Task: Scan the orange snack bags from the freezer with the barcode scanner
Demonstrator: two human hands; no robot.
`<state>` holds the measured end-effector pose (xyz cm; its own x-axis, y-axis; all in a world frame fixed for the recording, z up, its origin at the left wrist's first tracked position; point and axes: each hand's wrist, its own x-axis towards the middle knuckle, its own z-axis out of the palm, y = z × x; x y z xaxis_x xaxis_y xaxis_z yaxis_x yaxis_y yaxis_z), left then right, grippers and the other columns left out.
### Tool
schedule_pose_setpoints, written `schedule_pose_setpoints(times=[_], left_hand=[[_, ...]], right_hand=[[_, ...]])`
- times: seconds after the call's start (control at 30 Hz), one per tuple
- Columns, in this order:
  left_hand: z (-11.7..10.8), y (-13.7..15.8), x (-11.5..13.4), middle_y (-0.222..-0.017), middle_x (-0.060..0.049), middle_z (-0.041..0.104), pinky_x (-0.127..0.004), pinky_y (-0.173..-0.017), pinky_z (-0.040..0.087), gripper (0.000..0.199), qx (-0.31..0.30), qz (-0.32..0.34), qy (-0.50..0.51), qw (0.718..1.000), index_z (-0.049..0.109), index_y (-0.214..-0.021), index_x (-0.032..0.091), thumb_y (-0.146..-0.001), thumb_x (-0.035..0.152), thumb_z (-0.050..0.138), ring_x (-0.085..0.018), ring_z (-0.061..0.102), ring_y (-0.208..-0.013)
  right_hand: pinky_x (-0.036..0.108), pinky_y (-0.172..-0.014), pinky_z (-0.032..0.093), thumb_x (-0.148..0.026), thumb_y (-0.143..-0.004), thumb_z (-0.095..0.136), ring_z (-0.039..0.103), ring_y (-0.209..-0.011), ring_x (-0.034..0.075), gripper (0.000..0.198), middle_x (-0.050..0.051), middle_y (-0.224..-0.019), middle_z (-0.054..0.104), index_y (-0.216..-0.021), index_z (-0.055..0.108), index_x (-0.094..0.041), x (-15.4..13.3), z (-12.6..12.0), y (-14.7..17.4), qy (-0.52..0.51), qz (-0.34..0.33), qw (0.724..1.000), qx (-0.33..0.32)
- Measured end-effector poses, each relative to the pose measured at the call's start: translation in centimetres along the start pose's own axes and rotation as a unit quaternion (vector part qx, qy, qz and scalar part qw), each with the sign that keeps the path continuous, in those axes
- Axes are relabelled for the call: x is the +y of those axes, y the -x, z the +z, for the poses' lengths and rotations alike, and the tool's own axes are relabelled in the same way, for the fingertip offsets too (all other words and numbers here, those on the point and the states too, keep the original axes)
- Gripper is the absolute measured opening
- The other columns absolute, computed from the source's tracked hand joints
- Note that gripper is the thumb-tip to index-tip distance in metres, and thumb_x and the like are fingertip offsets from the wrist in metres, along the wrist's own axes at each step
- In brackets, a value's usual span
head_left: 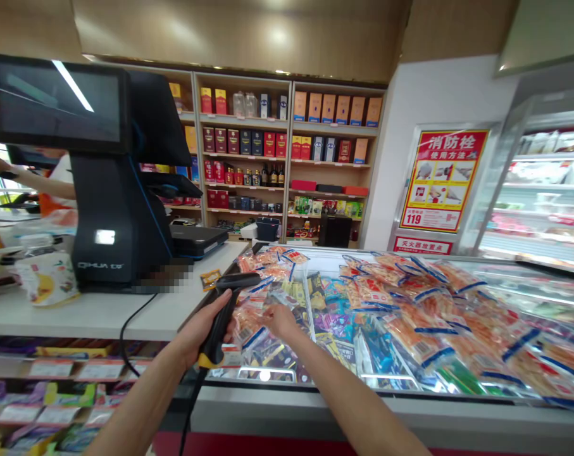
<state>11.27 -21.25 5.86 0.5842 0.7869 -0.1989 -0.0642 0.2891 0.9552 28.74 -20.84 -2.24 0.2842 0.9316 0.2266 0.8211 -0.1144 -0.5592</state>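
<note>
In my left hand (215, 323) is a black handheld barcode scanner (223, 316) with a yellow base and a trailing cable. Its head sits above the left end of a glass-topped chest freezer (249, 392). My right hand (281, 322) has its fingers curled together at the edge of a clear bag of orange-brown snacks (247, 322), which lies just below the scanner head. More such bags (272, 259) lie behind it on the glass. Under the glass, colourful frozen packs (331, 310) show through.
A black checkout terminal (120, 209) stands on the white counter (173, 310) at left, with a small yellow packet (211, 278) near its edge. Many snack bags (424, 316) cover the freezer's right side. Bottle shelves (242, 158) stand behind. Another person's arm (30, 174) shows far left.
</note>
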Motion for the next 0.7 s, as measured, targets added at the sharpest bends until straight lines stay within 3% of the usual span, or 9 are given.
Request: schedule_pose_setpoints(times=[0.13,0.37,0.5,0.7], left_hand=[[1.1,-0.1,-0.1,-0.038,0.003,0.047,-0.018,-0.034,0.034,0.038,-0.014,0.014,-0.015,1.000,0.049,-0.062,0.015,-0.066,0.053,0.045,-0.007,0.041,-0.031],[4.6,-0.3,-0.8,-0.039,0.004,0.046,-0.019,-0.039,0.034,0.039,-0.070,0.016,-0.023,0.997,0.050,-0.072,0.015,-0.066,0.053,0.044,-0.007,0.041,-0.032],[6.5,-0.8,-1.4,-0.039,0.004,0.047,-0.021,-0.040,0.034,0.042,-0.129,-0.010,-0.040,0.991,0.050,-0.080,0.015,-0.067,0.054,0.042,-0.008,0.040,-0.032],[8.3,-1.1,-1.4,-0.040,0.004,0.047,-0.021,-0.041,0.034,0.040,-0.169,-0.013,-0.048,0.984,0.050,-0.077,0.015,-0.068,0.053,0.043,-0.008,0.041,-0.033]], right_hand=[[0.020,-0.060,0.038,-0.021,-0.067,0.046,0.055,-0.068,0.013,0.017,0.002,-0.070,0.063,-0.069,0.062,-0.017,2.6,-3.6,-0.7,-0.087,-0.007,0.993,0.079],[0.024,-0.066,0.037,-0.028,-0.070,0.037,0.054,-0.068,0.016,0.024,0.004,-0.069,0.061,-0.069,0.057,-0.016,8.2,-11.8,-0.8,-0.097,0.026,0.949,0.300],[0.026,-0.067,0.036,-0.031,-0.070,0.035,0.053,-0.070,0.017,0.026,0.005,-0.072,0.061,-0.070,0.056,-0.017,10.2,-13.3,-0.8,-0.084,0.050,0.929,0.356],[0.024,-0.066,0.036,-0.030,-0.072,0.035,0.053,-0.071,0.016,0.024,0.005,-0.074,0.061,-0.073,0.056,-0.016,11.2,-13.5,-0.7,-0.068,0.056,0.927,0.364]])
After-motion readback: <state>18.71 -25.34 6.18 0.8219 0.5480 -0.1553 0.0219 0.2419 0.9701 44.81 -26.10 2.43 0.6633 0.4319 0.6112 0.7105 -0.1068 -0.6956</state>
